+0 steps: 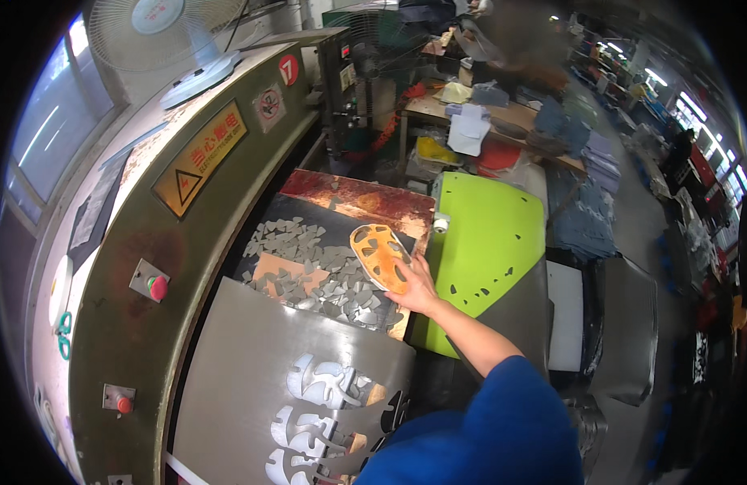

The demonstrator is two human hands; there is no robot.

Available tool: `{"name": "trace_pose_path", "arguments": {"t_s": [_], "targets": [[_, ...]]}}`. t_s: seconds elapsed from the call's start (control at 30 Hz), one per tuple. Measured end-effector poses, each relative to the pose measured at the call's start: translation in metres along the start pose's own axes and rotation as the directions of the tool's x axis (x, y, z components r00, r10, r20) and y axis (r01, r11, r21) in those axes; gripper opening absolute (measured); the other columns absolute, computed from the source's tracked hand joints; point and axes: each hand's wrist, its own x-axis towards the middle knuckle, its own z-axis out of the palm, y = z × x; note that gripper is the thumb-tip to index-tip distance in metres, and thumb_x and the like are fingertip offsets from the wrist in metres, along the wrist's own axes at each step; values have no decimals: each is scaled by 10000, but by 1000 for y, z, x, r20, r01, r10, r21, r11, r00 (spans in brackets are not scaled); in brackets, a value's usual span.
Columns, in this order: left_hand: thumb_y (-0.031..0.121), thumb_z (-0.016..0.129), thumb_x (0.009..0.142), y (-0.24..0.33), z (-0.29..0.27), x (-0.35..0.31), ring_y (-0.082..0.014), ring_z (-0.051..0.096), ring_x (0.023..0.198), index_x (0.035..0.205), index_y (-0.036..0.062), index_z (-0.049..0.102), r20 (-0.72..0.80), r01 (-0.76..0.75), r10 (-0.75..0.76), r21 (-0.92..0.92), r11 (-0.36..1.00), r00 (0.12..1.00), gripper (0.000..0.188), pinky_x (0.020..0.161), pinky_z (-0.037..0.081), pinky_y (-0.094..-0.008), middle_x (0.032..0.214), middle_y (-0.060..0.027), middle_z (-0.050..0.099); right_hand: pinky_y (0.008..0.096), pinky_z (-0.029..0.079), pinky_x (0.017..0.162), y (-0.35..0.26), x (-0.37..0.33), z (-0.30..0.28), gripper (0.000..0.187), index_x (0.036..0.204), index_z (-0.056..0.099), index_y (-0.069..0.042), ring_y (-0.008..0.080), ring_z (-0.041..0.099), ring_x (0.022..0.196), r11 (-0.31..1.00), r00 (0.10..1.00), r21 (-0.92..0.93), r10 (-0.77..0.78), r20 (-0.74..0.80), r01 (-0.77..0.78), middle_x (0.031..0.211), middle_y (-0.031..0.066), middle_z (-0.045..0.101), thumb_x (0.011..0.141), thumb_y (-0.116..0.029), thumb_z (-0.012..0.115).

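My right hand reaches in from the lower right, its fingers closed on the near end of an orange cutting die. The die is flat, oblong like a shoe sole, and pierced by several openings. It is over the right side of a pile of small grey cut pieces, which lie scattered on a dark sheet and a tan board. Whether the die touches the pieces, I cannot tell. A grey sheet with several curved cut-outs spreads in front of the pile. My left hand is out of view.
A long green machine beam with red push buttons runs along the left, a fan above it. Bright green sheet material lies to the right. Behind stands a cluttered table with stacked material.
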Motion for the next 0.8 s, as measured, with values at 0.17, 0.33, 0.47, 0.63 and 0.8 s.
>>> {"name": "trace_pose_path", "arguments": {"t_s": [0.17,0.33,0.47,0.63,0.8], "targets": [[332,481,964,-23,34,3,-381,469,1250,1338,2,486,-104,-60,66,62,996,992,499,1068,360,-464,1341,-256,489,405,457,983,-20,4,-19,897,1353,443,-44,331,585,1094,796,984,602,54,-169,60,1225,179,572,585,-182,886],[186,601,850,-38,87,4,-406,307,1354,1394,51,449,-111,50,-93,-340,939,989,581,1120,251,-481,1469,-240,336,564,310,1100,-22,-29,-15,732,1427,338,-31,406,399,1286,-494,922,810,43,386,-316,1339,247,445,822,-248,689],[233,667,797,-33,94,-5,-407,338,1329,1339,67,503,-236,-12,-84,-378,926,968,590,1112,251,-507,1444,-236,365,629,248,1110,-37,-33,-10,810,1458,262,0,481,227,1348,-950,796,254,8,605,-184,1420,297,306,814,-295,655],[330,645,830,-21,78,-4,-384,282,1390,1371,118,483,-180,85,-163,-376,923,970,603,1145,175,-537,1490,-202,320,553,357,1108,-83,-29,-23,757,1446,235,40,474,242,1339,-790,775,524,101,624,-319,1434,297,282,889,-263,650],[357,646,839,-22,70,-6,-389,271,1391,1345,72,498,-184,69,-182,-496,866,966,599,1150,150,-553,1451,-244,352,507,304,1148,-167,-106,7,668,1447,211,47,429,407,1296,18,923,957,-262,282,-288,1403,271,380,980,-353,473]]}}
